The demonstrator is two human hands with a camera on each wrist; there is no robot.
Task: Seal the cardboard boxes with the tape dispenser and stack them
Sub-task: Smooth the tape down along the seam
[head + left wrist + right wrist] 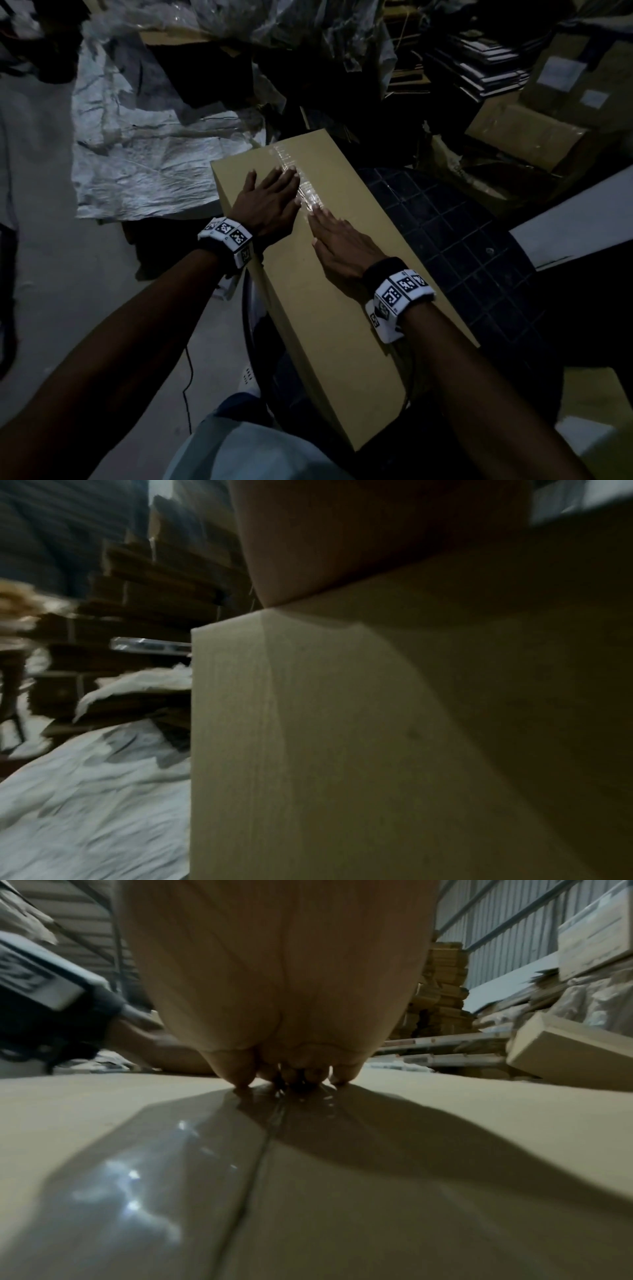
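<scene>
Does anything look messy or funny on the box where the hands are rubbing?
A little. The clear tape along the top seam of the cardboard box looks wrinkly and bumpy instead of smooth. The left hand and right hand lie flat on it. The box itself shows no dents or tears.

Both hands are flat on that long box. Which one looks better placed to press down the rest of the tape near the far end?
The left hand, I'd guess. Its fingers already lie further along the tape toward the far end of the box, while the right hand rests nearer the person.
</scene>
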